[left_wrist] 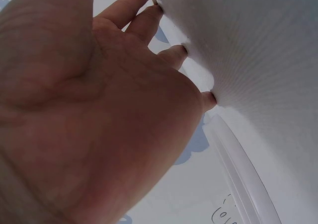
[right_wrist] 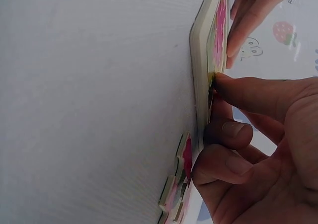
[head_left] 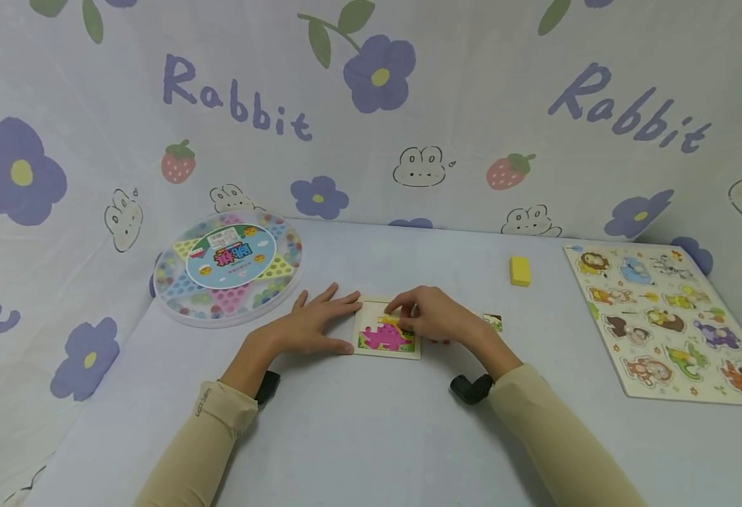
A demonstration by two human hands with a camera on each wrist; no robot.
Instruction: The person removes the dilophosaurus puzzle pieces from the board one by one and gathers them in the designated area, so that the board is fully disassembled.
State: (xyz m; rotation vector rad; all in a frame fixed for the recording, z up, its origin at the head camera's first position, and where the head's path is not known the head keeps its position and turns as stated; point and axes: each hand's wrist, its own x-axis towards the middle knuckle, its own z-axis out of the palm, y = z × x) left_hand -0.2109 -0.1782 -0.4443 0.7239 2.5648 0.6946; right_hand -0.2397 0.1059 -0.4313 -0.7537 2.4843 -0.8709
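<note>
A small jigsaw board (head_left: 371, 353) with a pale wooden frame lies flat on the table. In it, assembled pieces show a pink dinosaur (head_left: 380, 339), while bare tray shows at the upper left. My left hand (head_left: 304, 327) is spread out, its fingertips and thumb touching the board's left edge. Over the board's right side, my right hand (head_left: 437, 315) pinches a puzzle piece (right_wrist: 211, 89) between thumb and finger, down at the board's surface. Most of that piece is hidden by the fingers. Loose puzzle pieces (right_wrist: 185, 159) lie just beside the board, under the right hand.
Another loose piece (head_left: 493, 322) lies right of the right hand. Farther back is a yellow block (head_left: 519, 271). A round Chinese checkers box (head_left: 228, 267) stands at the left, and a large animal peg puzzle (head_left: 671, 320) at the right. A printed cloth (head_left: 460, 105) hangs behind.
</note>
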